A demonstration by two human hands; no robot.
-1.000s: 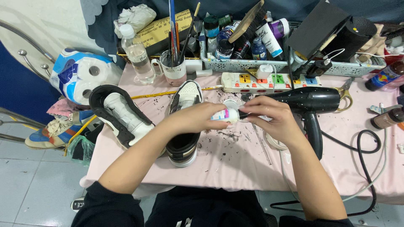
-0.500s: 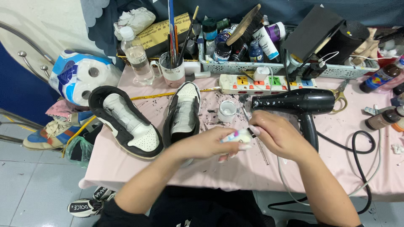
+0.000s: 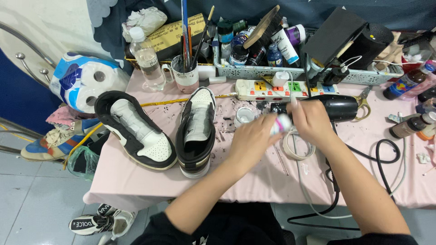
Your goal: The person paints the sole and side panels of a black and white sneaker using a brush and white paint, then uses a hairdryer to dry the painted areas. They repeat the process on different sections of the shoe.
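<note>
Both hands, left hand (image 3: 254, 138) and right hand (image 3: 313, 119), gripped a small, blurred white bottle (image 3: 281, 123) over the cluttered pink-clothed table (image 3: 136, 181).

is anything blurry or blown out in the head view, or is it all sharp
Head view: both hands, left hand and right hand, are motion-blurred, and so is the small white bottle between them; the two shoes, the hair dryer and the power strip are sharp. Light is soft and even, with weak shadows on the pink cloth; the edges bend a little from the wide lens.
</note>
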